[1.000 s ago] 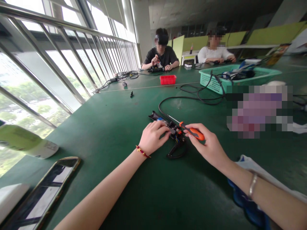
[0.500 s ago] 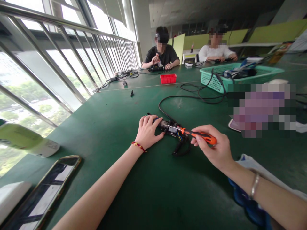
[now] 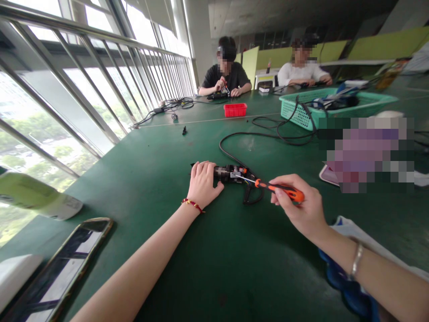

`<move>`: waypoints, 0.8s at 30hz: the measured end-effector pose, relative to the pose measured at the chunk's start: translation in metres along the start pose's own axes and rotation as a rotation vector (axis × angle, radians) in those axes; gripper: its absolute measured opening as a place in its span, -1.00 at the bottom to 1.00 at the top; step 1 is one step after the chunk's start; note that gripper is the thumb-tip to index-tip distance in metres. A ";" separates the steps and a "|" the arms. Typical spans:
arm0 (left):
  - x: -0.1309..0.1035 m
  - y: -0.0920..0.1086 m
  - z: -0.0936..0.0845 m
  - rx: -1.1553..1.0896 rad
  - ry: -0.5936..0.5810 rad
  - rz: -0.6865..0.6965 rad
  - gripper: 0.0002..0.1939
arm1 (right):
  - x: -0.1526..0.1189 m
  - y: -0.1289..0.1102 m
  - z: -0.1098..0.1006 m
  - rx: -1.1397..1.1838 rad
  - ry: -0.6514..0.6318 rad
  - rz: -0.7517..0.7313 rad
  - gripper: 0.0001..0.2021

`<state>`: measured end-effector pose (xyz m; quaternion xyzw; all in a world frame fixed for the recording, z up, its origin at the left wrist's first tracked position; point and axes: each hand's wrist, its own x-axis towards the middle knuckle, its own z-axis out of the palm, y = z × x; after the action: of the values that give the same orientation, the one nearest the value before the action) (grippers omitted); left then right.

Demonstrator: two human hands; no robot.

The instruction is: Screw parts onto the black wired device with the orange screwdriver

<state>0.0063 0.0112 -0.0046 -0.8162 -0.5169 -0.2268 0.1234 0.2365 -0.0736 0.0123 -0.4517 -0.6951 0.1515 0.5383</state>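
A black device (image 3: pixel 223 173) with bared parts and thin coloured wires lies on the green table (image 3: pixel 187 250), its black cable (image 3: pixel 231 154) looping off toward the back right. Over its left end lies my left hand (image 3: pixel 203 183), fingers wrapped across the body and thumb on the near side. My right hand (image 3: pixel 298 199) is closed round the orange and black handle of a screwdriver (image 3: pixel 279 188). The screwdriver's thin shaft points left, with its tip at the grey part in the middle of the device. A black curved piece (image 3: pixel 250 197) hangs off the device's near side.
A red tray (image 3: pixel 235 110) and a green basket (image 3: pixel 295 109) of cables stand farther back. A small black part (image 3: pixel 184 130) lies left of them. Phone (image 3: pixel 73 264) and can (image 3: pixel 40 195) are at left, cloth (image 3: pixel 348 232) at right. Two people sit across the table.
The device has turned to lie straighter across the table, and my left hand has shifted slightly left with it. The screwdriver remains in my right hand, its tip still at the device.
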 end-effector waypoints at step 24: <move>-0.002 0.000 -0.003 -0.019 0.026 -0.025 -0.60 | 0.002 0.002 0.001 0.021 0.008 0.069 -0.88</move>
<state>0.0051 0.0081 -0.0030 -0.8078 -0.5232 -0.2438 0.1198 0.2369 -0.0709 0.0112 -0.4705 -0.6753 0.1756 0.5402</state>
